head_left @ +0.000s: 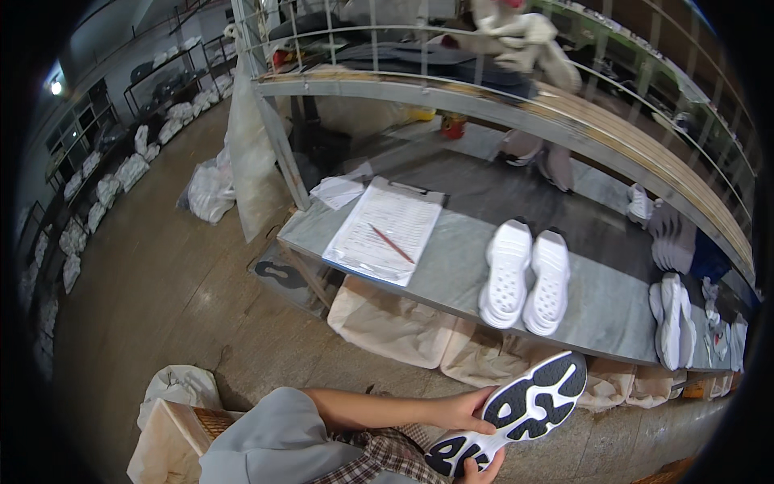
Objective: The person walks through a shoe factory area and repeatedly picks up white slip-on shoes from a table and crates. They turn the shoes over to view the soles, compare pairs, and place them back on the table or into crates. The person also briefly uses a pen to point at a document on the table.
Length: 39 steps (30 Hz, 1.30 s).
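A white shoe sole with black tread pads (528, 407) is held tilted in front of the bench, its patterned underside facing up. My left hand (469, 410) grips its edge near the middle, thumb on the tread. Lower down, my right hand (486, 469) closes around the narrower end with the thumb on top. On the bench beyond them, a pair of white soles stands side by side, a left one (508, 274) and a right one (548, 282), with small holes along their upper faces.
The grey bench (451, 250) also carries a clipboard with papers (371, 242) and a red pencil (391, 243). More white soles (673, 323) are at the right. Above runs a wire-railed shelf (387, 87). Cloth-lined baskets (391, 323) stand below, and a plastic bag (211, 189) lies on the floor.
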Each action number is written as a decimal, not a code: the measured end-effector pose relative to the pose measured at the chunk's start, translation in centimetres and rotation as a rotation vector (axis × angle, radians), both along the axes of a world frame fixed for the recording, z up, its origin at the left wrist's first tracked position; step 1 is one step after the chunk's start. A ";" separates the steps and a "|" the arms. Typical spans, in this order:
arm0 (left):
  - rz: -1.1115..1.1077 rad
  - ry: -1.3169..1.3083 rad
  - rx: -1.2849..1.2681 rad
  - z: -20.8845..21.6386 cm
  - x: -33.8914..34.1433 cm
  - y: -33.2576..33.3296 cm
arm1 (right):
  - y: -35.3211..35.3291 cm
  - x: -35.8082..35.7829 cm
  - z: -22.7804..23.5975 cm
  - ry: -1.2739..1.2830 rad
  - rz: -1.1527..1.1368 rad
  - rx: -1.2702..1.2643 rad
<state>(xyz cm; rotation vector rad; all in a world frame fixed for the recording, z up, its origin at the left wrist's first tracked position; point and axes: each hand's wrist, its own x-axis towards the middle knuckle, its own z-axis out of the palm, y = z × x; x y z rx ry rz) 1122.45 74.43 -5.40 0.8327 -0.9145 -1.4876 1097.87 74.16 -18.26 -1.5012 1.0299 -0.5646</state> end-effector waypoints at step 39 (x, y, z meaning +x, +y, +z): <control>0.496 -1.644 0.016 2.3 42.5 17.9 | 7.8 32.2 11.7 -0.330 -0.692 0.210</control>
